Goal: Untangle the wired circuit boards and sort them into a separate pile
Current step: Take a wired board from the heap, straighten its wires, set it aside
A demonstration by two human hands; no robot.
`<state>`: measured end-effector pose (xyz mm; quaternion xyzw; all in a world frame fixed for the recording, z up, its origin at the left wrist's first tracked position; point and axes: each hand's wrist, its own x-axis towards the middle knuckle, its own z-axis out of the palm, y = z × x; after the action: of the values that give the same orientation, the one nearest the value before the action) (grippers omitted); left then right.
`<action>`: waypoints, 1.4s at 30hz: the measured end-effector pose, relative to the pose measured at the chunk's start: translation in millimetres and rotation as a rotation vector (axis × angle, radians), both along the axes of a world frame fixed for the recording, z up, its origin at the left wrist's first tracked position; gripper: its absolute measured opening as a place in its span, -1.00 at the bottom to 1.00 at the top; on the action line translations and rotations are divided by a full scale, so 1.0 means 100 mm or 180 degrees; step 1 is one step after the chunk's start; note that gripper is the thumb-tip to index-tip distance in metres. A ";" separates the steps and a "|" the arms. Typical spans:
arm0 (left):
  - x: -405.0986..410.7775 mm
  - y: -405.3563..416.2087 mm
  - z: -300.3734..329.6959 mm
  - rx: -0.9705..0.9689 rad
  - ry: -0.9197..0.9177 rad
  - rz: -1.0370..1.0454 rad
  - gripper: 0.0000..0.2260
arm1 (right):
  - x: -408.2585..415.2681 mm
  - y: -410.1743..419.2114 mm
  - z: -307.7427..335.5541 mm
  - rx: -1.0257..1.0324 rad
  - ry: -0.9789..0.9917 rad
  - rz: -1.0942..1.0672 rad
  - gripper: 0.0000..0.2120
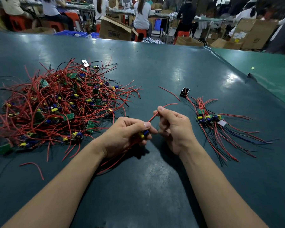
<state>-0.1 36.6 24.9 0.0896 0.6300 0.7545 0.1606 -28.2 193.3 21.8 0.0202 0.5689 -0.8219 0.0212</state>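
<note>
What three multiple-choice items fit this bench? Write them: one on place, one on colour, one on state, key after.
1. Where does the sorted pile lie?
A. right of the hands
B. left of the hands
C. on a cardboard box

2. What colour are most wires in the tangled heap?
A. white
B. red
C. green

3. What is the right hand doing?
A. lying flat on the table
B. lifting the black box
C. pinching a red wire

Key: 1 A, the small pile sits right of both hands. 2 B, red strands dominate. 3 C, thumb and fingers pinch the wire running from the board in the left hand.
</note>
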 end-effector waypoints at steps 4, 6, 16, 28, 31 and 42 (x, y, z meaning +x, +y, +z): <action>0.01 -0.01 0.01 0.0089 0.0019 -0.0078 -0.78 | -0.01 0.01 0.01 -0.0621 -0.0387 0.0279 -0.74; 0.02 -0.02 0.01 0.0044 0.0068 -0.0211 -0.82 | 0.00 0.01 0.01 -0.0876 -0.0527 0.0534 -0.75; 0.02 -0.04 0.00 0.0042 0.0035 -0.0208 -0.80 | -0.05 0.10 0.03 -0.1021 -0.0474 -0.0202 -0.78; 0.02 -0.05 0.01 0.0026 0.0058 -0.0228 -0.83 | -0.09 0.20 0.08 -0.1652 -0.0799 0.0004 -0.72; 0.03 -0.05 0.01 0.0002 0.0074 -0.0289 -0.83 | -0.07 0.20 0.09 -0.1822 -0.0851 0.0296 -0.61; 0.03 -0.05 0.01 -0.0017 0.0063 -0.0282 -0.80 | -0.09 0.17 0.06 -0.1040 -0.0473 -0.0442 -0.77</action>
<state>2.7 31.5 25.9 0.1244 0.6289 0.7441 0.1879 -36.9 210.6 27.7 0.1163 0.4221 -0.8990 0.0094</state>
